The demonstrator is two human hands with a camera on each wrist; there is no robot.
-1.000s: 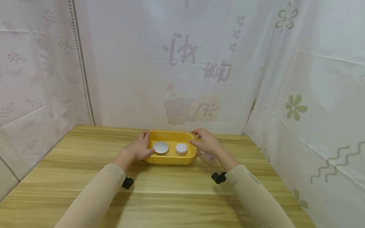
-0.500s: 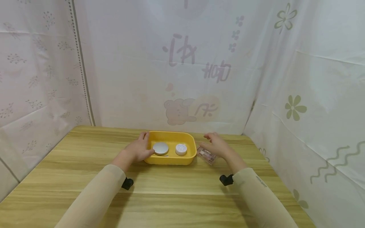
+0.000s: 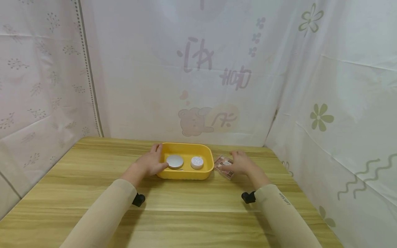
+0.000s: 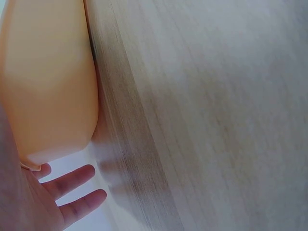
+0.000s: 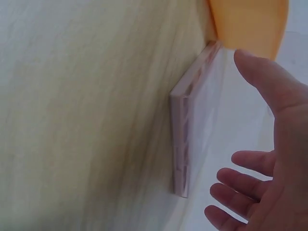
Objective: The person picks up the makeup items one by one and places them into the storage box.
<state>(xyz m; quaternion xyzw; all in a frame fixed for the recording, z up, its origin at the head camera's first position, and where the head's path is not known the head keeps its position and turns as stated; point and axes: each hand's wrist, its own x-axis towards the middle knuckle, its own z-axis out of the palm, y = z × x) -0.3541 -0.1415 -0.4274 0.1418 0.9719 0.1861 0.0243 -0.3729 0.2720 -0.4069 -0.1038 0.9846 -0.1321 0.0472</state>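
A yellow plastic basket (image 3: 186,175) stands near the back of the table. Inside lie a round silver-lidded case (image 3: 175,161) and a smaller round white case (image 3: 196,162). My left hand (image 3: 150,163) rests on the basket's left end, thumb over the front rim; in the left wrist view its fingers (image 4: 82,204) stretch past the basket's corner. To the right of the basket, an eyeshadow palette (image 3: 221,161) with a clear lid lies flat. My right hand (image 3: 243,163) hovers at the palette's right side, thumb and fingers spread; in the right wrist view they are apart from the palette.
Wood-grain table (image 3: 186,220) extends toward me. Patterned white curtains (image 3: 139,75) hang behind it and along both sides. A small sliver-like item (image 3: 180,169) shows at the basket's front inner wall.
My right hand has left the basket's right rim, moved right and come down over the eyeshadow palette. My left hand, the basket and its contents have stayed put.
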